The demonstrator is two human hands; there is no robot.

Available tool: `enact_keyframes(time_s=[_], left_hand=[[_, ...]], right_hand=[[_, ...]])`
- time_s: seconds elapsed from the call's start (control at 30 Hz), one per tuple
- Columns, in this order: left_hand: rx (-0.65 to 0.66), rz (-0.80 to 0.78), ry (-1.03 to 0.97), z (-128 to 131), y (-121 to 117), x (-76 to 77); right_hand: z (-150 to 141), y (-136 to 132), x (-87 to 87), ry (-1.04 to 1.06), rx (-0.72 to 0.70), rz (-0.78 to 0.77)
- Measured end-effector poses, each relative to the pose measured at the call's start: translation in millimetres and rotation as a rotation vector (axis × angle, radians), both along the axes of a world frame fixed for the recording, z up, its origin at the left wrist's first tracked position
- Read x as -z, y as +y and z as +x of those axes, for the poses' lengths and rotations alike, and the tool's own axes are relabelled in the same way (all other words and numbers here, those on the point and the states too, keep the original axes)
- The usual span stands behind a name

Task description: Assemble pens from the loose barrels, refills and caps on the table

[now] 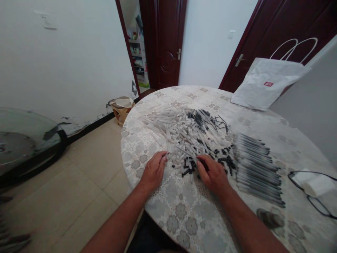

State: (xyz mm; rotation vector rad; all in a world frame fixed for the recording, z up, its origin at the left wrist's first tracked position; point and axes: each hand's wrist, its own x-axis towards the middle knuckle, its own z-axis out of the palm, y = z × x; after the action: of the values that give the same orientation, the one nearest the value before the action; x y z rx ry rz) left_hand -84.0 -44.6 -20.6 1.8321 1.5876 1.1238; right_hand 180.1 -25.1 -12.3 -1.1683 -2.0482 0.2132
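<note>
Our 2 forearms extend over the near edge of the table [181, 225], hands low at the near side of the heap of white tubes [180, 128]. Our left hand [154, 170] is at the heap's near left, thumb and fingertips close together; we cannot tell whether that grip has hold of anything. Our right hand [214, 174] is at the heap's near right, fingers curled, its grip pinched on the end of 1 slim tube [183, 150], which slants leftward over the heap's near part. We cannot count the heap's pieces, the black sticks [199, 119] at its far right or the black caps [229, 162] at its near right. Right of the heap we see 1 row of pens [256, 172]; farther right, 1 pair of glasses [306, 193]. Beyond the heap, to the right, stands 1 white bag [271, 75] with 2 handles.
</note>
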Motion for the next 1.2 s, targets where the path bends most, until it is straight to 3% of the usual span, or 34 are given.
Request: enact_keyframes(time_s=[0.13, 0.23, 0.53, 0.7, 0.93, 1.2], left_hand=[[-0.071, -0.184, -0.284, -1.4, 2.3, -3.8], [-0.080, -0.235, -0.512, -1.6, 3.7, -7.0], [-0.108, -0.194, -0.658, -3.3, 3.4, -11.1], [-0.110, -0.145, -0.624, -5.6, 2.5, -10.1], [-0.070, -0.143, -0.331, -11.8, -0.2, -7.1], [0.019, -0.166, -0.265, -11.0, -2.6, -8.9]], right_hand=[[1.7, -1.5, -0.4, 0.000, -0.062, 0.020], [0.7, -3.5, -1.9, -0.013, -0.112, -0.003], [-4.5, -7.7, 0.1, -0.068, -0.187, -0.014], [0.4, -3.1, -1.1, -0.038, -0.130, 0.008], [-0.6, -1.0, 0.0, -0.016, -0.125, 0.042], [-1.9, 0.7, 4.2, -0.037, -0.146, 0.043]])
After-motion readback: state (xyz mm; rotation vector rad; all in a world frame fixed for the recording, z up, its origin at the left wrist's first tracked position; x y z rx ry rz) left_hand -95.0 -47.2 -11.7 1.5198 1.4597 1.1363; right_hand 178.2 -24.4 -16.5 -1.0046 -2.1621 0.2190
